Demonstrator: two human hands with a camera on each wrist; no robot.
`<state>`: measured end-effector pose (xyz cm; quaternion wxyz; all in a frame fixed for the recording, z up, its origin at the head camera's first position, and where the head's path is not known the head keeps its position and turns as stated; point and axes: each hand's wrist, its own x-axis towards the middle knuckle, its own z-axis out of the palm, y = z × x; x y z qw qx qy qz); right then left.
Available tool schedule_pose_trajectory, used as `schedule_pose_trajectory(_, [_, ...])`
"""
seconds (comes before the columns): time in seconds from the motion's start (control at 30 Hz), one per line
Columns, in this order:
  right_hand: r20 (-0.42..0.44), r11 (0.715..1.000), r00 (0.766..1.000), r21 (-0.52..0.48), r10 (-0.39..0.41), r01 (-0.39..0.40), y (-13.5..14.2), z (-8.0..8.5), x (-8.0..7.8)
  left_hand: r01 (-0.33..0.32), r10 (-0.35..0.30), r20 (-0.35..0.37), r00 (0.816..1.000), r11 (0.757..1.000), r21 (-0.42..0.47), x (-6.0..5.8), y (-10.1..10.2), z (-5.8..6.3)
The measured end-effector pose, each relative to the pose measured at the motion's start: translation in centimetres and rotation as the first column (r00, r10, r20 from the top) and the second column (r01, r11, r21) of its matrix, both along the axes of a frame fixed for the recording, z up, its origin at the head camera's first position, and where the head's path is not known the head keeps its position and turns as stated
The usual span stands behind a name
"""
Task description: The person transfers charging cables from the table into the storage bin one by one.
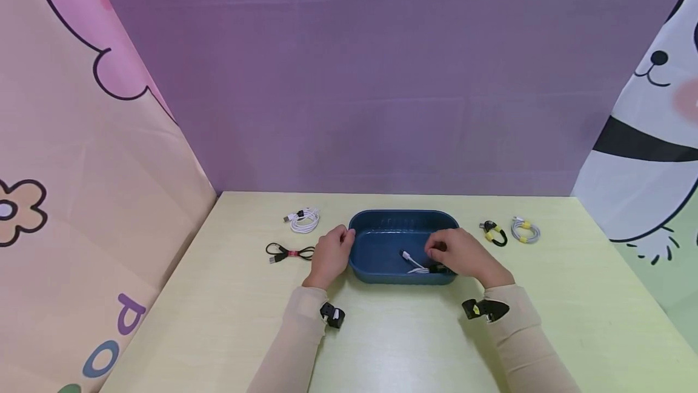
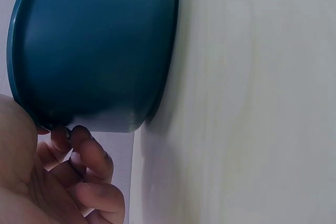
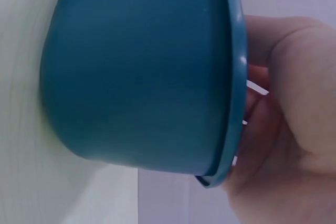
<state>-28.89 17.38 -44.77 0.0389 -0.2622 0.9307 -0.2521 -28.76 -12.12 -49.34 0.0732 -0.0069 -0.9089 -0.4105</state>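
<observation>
A purple backdrop [image 1: 354, 78] closes off the far side at twelve o'clock, and in front of it the pale table [image 1: 392, 344] carries everything else, its flat top presumably keeping loose things where they are put. Near its middle a blue tray [image 1: 392, 279] stands upright, long side towards the person, probably so that each end falls within easy reach of one hand.

The right hand [image 1: 466, 252] comes in over the tray's rim at three o'clock, fingers curled down towards the inside; whether they pinch anything I cannot tell. The left hand [image 1: 330, 255] grips the rim at nine o'clock, most likely to stop the tray sliding.

The cables are smaller. Taking the tray's centre as the dial's, a black cable [image 1: 281, 255] lies at nine, just beyond the left hand. Inside the tray, a white cable [image 1: 417, 264] lies around five o'clock, its connector pointing towards ten, beside something dark [image 1: 437, 268] near the right hand. A white coil [image 1: 311, 218] sits between nine and ten; just short of three come a pale looped cable [image 1: 537, 234] and, nearer in, a small black loop [image 1: 503, 234]. Smallest are the ties, red at nine and yellow near three, seemingly there to prevent tangling.
</observation>
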Motion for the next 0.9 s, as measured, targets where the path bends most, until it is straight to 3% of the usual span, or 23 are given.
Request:
schedule_pose_trajectory(0.27, [-0.112, 0.991, 0.989, -0.106, -0.094, 0.082, 0.6, 0.1, -0.1, -0.005, 0.005, -0.003, 1.000, 1.000, -0.002, -0.2, 0.0, -0.1])
schedule_pose_trajectory(0.5, [-0.218, 0.964, 0.950, -0.196, -0.224, 0.182, 1.8, 0.5, -0.2, -0.005, 0.005, -0.001, 1.000, 1.000, -0.001, -0.2, 0.0, -0.2])
schedule_pose_trajectory(0.9, [-0.233, 0.898, 0.884, -0.283, -0.405, 0.336, 4.5, 0.0, -1.0, 0.001, -0.001, -0.008, 1.000, 1.000, 0.001, -0.2, 0.0, -0.3])
